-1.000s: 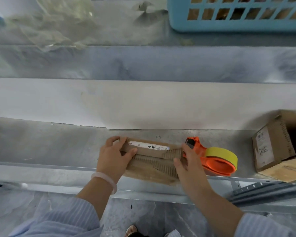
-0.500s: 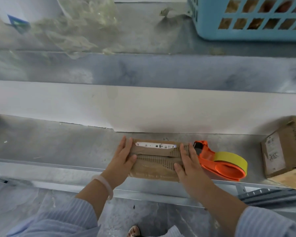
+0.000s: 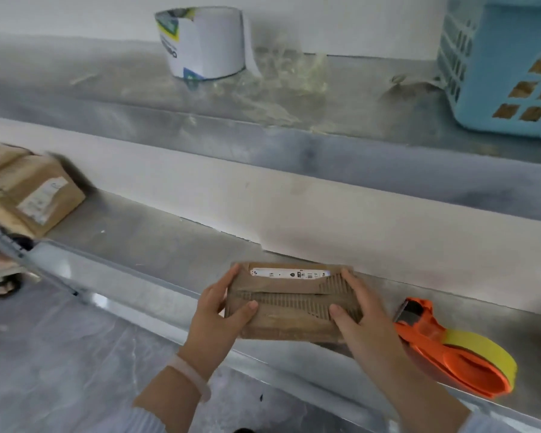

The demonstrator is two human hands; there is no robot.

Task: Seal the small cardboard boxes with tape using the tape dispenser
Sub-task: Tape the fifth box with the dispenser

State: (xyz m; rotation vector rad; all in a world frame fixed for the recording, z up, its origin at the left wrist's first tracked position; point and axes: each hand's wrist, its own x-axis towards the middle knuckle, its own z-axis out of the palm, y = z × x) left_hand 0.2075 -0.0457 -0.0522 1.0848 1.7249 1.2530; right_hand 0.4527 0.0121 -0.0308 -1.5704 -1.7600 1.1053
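Observation:
A small flat cardboard box (image 3: pixel 289 303) with a white label strip along its far edge is held between both hands over the front part of the lower metal shelf (image 3: pixel 156 245). My left hand (image 3: pixel 221 317) grips its left end, thumb on top. My right hand (image 3: pixel 361 320) grips its right end, thumb on top as well. The orange tape dispenser (image 3: pixel 450 351) with a yellow tape roll lies on the shelf just right of my right hand, untouched.
Brown cardboard boxes (image 3: pixel 28 195) sit at the left end of the lower shelf. On the upper shelf stand a white paper roll (image 3: pixel 203 42), crumpled clear plastic (image 3: pixel 281 85) and a blue plastic basket (image 3: pixel 503 64). Grey floor lies below.
Both hands went from pressing flat on the box to gripping its ends, and the box now sits nearer the shelf's front edge. The view swung left, showing the boxes at the left.

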